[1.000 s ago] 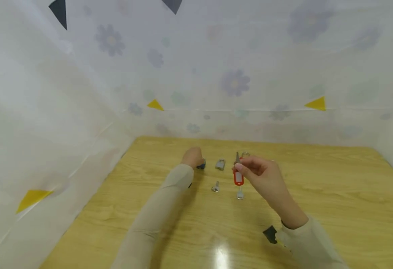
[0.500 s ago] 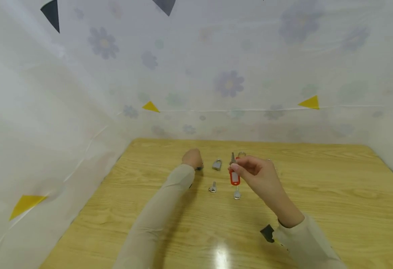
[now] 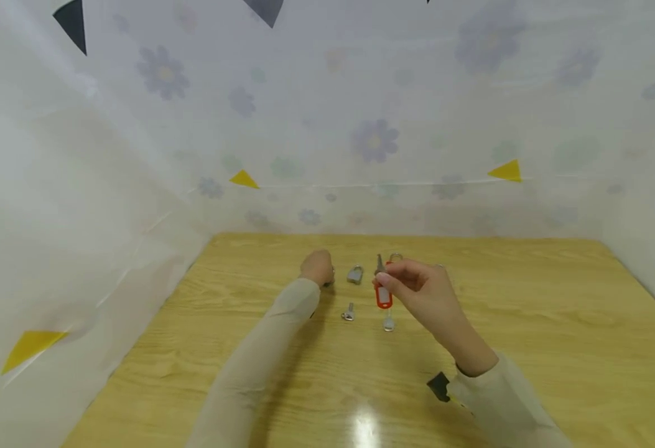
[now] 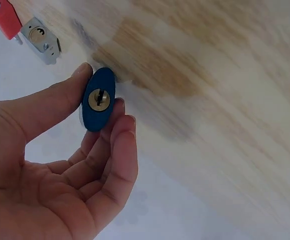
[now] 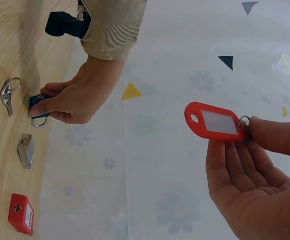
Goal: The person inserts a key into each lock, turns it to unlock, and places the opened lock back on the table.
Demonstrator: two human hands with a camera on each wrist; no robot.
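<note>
- The wooden table (image 3: pixel 529 323) carries everything; set against a second ago it sits a little lower and further left in the head view, so the head has shifted while the things on it lie as they did.
- The left hand (image 3: pixel 317 267) pinches the blue padlock (image 4: pixel 99 99) between thumb and fingertips at the far middle of the table, its keyhole face turned toward the wrist camera. The padlock looks small, hard and fairly heavy for its size, with a smooth, perhaps slippery shell; gripping its flat sides seems the surest hold.
- The right hand (image 3: pixel 417 289) holds the key ring above the table, just right of the silver padlock (image 3: pixel 354 274); finger and thumb nip the ring where the red tag (image 5: pixel 215 120) hangs. The tag is light, stiff plastic that swings freely.
- Two loose keys (image 3: pixel 348 312) lie nearer the person.
- A red padlock (image 5: pixel 21 214) lies flat on the table.
- Both hands have barely moved.
</note>
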